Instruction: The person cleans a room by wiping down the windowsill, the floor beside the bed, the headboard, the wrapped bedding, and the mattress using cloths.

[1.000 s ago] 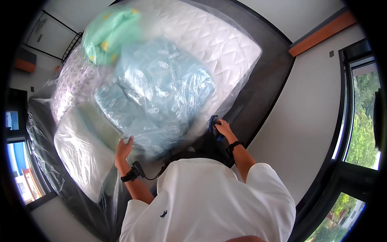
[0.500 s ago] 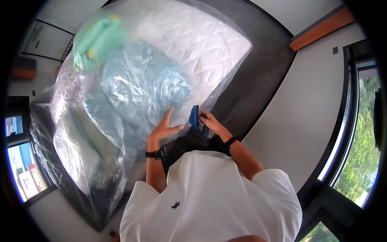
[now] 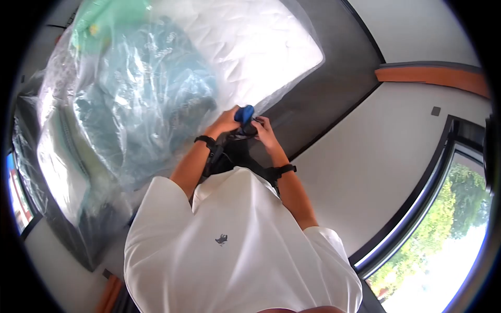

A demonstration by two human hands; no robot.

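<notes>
A small blue and dark item [image 3: 243,115], soft-looking like folded cloth, is held up in front of my chest. My left hand [image 3: 227,121] is closed on its left side. From the right, my right hand [image 3: 265,133] grips its darker lower part, fingers bent around the edge. The item's exact kind cannot be made out. Just beyond my hands lies a bed with a white quilted mattress [image 3: 261,49] under clear plastic. Blue-green bedding [image 3: 151,99] in clear plastic rests to the left of my left hand.
A green bundle [image 3: 112,23] lies under plastic at the far left. The dark grey bed base [image 3: 334,78] extends along the mattress's right side. An orange-brown ledge [image 3: 433,74] runs on the right wall, above a large window [image 3: 433,235].
My left hand, open and apart before, has come over to the blue and dark item and closed on it. My right hand keeps hold. The view has shifted and turned.
</notes>
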